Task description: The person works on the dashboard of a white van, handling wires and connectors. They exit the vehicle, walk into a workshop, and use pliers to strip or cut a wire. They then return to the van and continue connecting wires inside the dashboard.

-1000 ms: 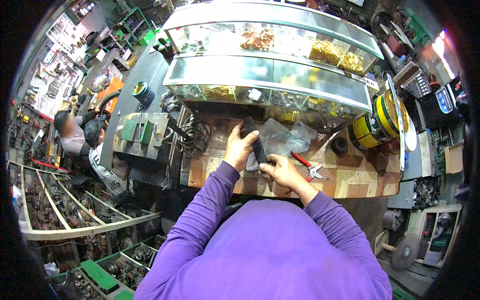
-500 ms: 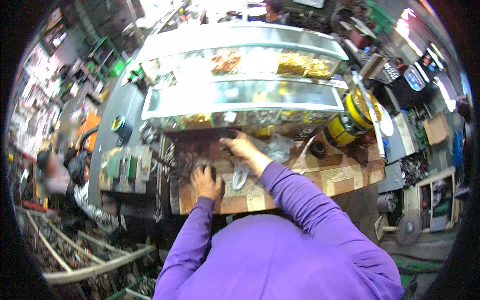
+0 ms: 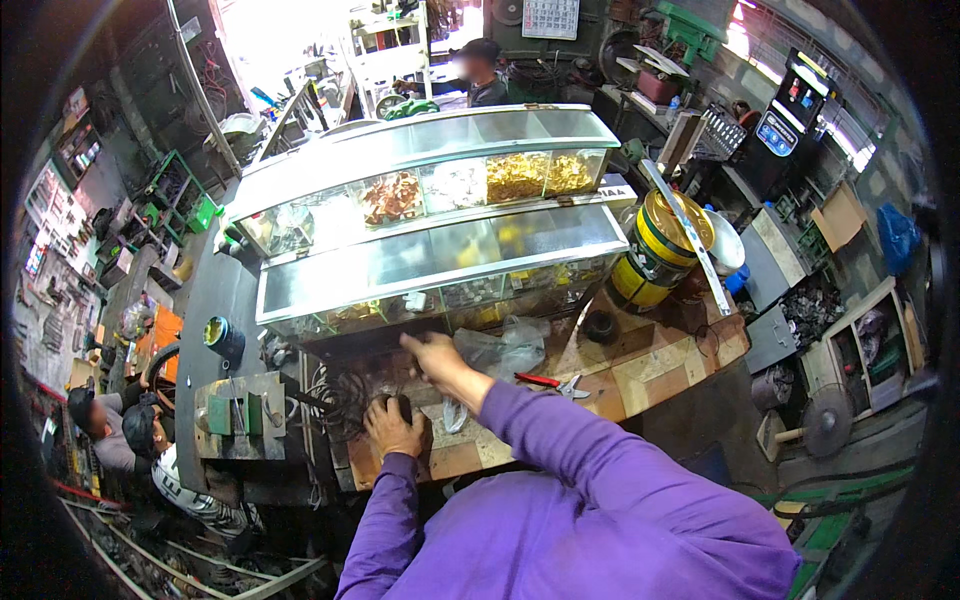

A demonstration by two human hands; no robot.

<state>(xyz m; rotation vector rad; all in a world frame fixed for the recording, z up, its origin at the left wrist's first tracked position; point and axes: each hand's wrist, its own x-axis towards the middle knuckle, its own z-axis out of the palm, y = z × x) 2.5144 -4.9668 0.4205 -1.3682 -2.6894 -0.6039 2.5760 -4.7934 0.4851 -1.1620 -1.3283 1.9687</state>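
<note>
My left hand [image 3: 394,430] rests low on the wooden bench [image 3: 645,375], its fingers curled at a small black object [image 3: 403,406], beside coiled dark cables [image 3: 345,400]. My right hand [image 3: 438,360] is raised to its right, fingers apart and slightly blurred, below the front glass-lidded display case [image 3: 440,260] of small parts. A crumpled clear plastic bag [image 3: 500,345] and red-handled snips [image 3: 551,384] lie to the right of my hands.
A second case [image 3: 420,150] stands behind. Yellow-black drums [image 3: 640,275] and a long metal bar [image 3: 690,230] sit at right, a steel fixture [image 3: 240,418] at left. Co-workers [image 3: 110,440] are at left; another person [image 3: 485,90] is behind the cases.
Both hands have left the long black bar grip seen earlier: the left moved down-left, the right up-left across the bench. The view has shifted, showing more of the room behind.
</note>
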